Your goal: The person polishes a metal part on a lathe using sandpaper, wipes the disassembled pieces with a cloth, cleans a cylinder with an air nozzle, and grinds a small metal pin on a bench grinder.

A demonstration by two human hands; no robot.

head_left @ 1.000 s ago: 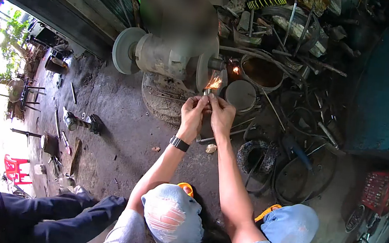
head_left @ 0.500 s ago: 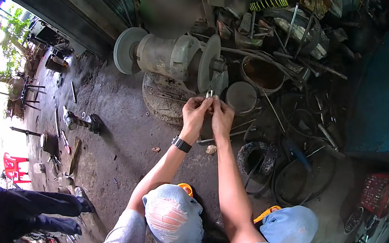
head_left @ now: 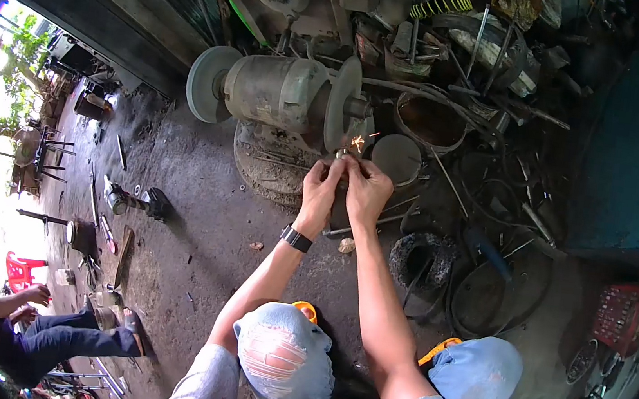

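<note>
Both my hands meet at a small shiny metal piece [head_left: 341, 154], held by the fingertips against the lower edge of the right grinding wheel [head_left: 341, 107]. My left hand [head_left: 319, 188], below a black wristband, pinches it from the left. From the right, my right hand [head_left: 368, 192] pinches the same piece. Orange sparks [head_left: 358, 142] fly just right of the wheel's lower edge. The bench grinder [head_left: 273, 90] has a grey motor body and a second wheel [head_left: 210, 83] at its left end.
A round can [head_left: 396, 158] and an open bucket [head_left: 429, 121] stand right of the grinder. Scrap metal and cables lie beyond. A power tool [head_left: 130, 199] rests on the floor at left. Another person [head_left: 60, 335] sits at the lower left. A red tool case [head_left: 625, 315] is far right.
Sparks, absent half a second ago, show again, smaller than a second ago. The metal piece stays between my fingers at the wheel. The other person's legs have shifted and their arms now show.
</note>
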